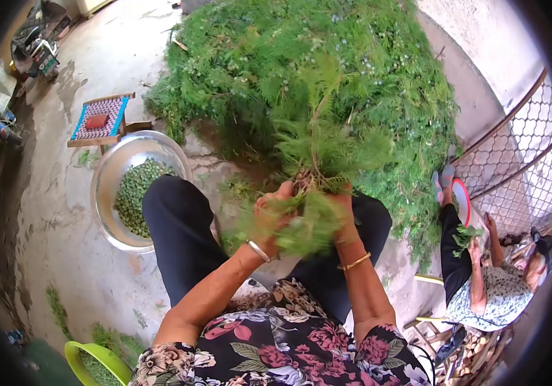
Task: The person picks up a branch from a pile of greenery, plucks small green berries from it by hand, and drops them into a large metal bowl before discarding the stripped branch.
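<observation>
both hands meet on one bunch of green stalks (321, 151). left hand (269, 215), silver bangle, is curled closed round the lower stems, thumb on top. right hand (345, 212), gold bangle, looks wrapped round the same stems from the 3 o'clock side. its fingers are mostly buried in blurred leaf, so we can't call the exact grip. the bunch stands upright between the legs (179, 225), tips fanning toward 12, just in front of the big green pile (327, 71).

we judge the step as working through this bunch by hand. to do it well, one hand pins the stems low while the other works the leafy part. pull short and close to the stem so nothing scatters, and turn the bunch to check the hidden side.

room: steel bowl (105, 168) with green pods sits at 9 o'clock of the hands, touching or just beside the leg on that side, so we can't tell which. the path to it is short. woven stool (101, 119) is beyond it at 10. green tub (99, 355) is at 7, near the left elbow. bare floor (63, 244) lies open at 8 to 9. the tight side is 3 to 4 o'clock, where a second person (485, 293) sits holding a sprig (465, 237), with mesh fence (523, 154) behind them. the pile blocks 12.
</observation>
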`<act>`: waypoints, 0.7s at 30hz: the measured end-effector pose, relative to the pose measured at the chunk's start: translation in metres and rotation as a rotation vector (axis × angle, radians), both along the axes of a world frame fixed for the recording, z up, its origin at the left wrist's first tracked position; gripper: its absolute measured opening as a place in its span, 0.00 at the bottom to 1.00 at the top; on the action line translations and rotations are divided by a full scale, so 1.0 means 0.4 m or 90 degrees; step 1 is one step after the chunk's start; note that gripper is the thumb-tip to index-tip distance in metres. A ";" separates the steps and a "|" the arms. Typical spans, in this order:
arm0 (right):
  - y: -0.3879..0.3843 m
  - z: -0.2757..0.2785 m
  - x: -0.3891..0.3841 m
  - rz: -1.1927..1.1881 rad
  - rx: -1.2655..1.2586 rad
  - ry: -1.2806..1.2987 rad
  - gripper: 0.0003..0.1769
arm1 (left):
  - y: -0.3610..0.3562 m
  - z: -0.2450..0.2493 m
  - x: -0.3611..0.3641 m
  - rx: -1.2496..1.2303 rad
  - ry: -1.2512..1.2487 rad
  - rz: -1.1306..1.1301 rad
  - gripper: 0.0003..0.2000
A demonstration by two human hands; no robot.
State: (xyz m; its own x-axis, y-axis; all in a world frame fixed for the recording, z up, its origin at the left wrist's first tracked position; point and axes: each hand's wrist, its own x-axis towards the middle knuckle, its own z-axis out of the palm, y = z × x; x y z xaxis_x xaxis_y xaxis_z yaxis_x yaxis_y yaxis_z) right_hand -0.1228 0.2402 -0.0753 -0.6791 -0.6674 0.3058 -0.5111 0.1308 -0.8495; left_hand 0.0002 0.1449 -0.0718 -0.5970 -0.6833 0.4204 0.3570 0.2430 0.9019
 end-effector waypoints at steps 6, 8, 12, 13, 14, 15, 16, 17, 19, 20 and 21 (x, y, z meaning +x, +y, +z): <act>0.064 0.066 0.015 0.276 -0.115 -0.323 0.21 | 0.003 -0.013 -0.032 -0.333 -0.360 0.026 0.09; 0.054 0.031 0.033 0.235 -0.164 -0.285 0.21 | 0.003 -0.008 -0.023 -0.264 -0.334 -0.037 0.10; 0.034 -0.024 0.039 0.172 -0.175 -0.184 0.17 | 0.004 0.031 -0.007 -0.376 -0.395 -0.071 0.12; 0.029 -0.040 0.038 0.193 -0.303 -0.548 0.16 | -0.007 0.028 0.000 -0.324 -0.365 -0.086 0.06; 0.015 0.004 0.043 0.187 -0.308 -0.549 0.16 | -0.015 0.037 0.006 -0.272 -0.337 -0.099 0.06; 0.003 0.063 0.044 0.085 -0.071 -0.413 0.17 | -0.020 0.060 0.015 -0.276 -0.343 -0.028 0.08; -0.006 0.098 0.040 -0.015 0.163 -0.268 0.18 | -0.016 0.091 0.020 -0.280 -0.346 -0.032 0.08; 0.003 0.057 0.017 0.009 0.088 -0.390 0.24 | -0.011 0.120 0.025 -0.232 -0.275 0.032 0.07; 0.040 -0.053 -0.020 0.058 0.062 -0.063 0.25 | 0.001 0.189 0.036 -0.239 -0.211 0.088 0.08; 0.046 -0.068 -0.024 0.103 0.035 0.269 0.27 | 0.009 0.206 0.033 -0.243 -0.218 0.088 0.08; 0.048 -0.073 -0.034 0.123 0.059 0.197 0.30 | 0.020 0.219 0.024 -0.280 -0.190 0.032 0.08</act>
